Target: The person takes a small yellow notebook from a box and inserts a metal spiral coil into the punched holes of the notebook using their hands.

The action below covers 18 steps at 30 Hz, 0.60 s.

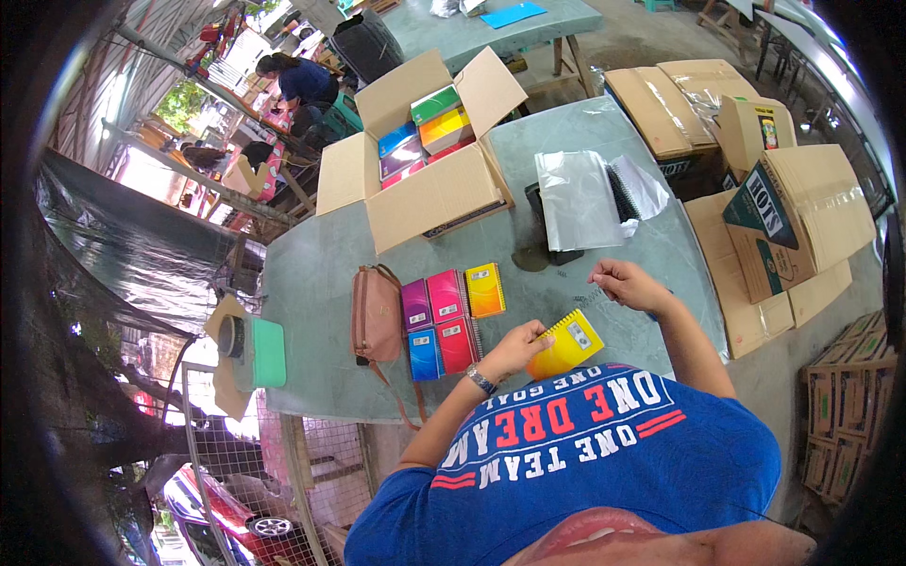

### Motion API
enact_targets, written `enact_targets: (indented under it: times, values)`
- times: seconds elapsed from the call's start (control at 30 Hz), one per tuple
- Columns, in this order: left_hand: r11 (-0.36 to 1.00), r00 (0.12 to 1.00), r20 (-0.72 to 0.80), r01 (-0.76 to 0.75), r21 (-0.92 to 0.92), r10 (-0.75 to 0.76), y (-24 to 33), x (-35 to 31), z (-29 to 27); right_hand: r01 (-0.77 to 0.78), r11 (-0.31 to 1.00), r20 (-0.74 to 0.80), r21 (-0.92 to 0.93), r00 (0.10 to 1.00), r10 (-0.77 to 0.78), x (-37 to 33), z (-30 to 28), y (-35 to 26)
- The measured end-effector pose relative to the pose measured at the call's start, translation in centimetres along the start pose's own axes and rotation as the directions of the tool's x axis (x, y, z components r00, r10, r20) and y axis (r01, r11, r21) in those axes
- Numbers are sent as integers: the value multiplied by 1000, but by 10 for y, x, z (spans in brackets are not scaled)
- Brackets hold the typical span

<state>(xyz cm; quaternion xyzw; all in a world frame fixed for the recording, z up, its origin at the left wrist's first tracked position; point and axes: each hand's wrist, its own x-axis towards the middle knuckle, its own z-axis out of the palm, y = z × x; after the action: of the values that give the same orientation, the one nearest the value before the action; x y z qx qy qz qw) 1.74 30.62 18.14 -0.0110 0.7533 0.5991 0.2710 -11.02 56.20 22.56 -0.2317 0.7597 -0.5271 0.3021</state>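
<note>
- Seems partway along, judging by the spread: holding a yellow notebook in the left hand, thumb and fingers closed on one edge, nearer than and right of the open carton.
- Holding the right hand near that notebook's coiled edge, farther right of the open carton, fingers curled and narrow; cannot tell about anything pinched there.
- Already set out nearer than the open carton, in a close block: purple notebook, pink notebook, blue notebook, red notebook; just beside, an orange notebook.
- Probably left to handle: packed notebooks inside the open carton; cannot count the lower layers.
- On the grey-green surface, nearer than the open carton: a pinkish-brown pouch, touching or nearly touching the block; right of the open carton, clear plastic packs.
- Around the room: closed cartons well right of the open carton; behind, a second surface; behind and left, a seated person; left and nearer, wire mesh.
</note>
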Motion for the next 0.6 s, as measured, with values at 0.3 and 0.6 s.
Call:
enact_targets:
  times: [0.3,0.6]
  values:
    - [993,997,-56,-47,108,54,-7,-1,-1,87,963,89,255,990,-113,-1,-2,12]
    - [999,999,21,45,-17,-45,29,-5,4,61,991,-79,-121,994,-71,-1,1,-7]
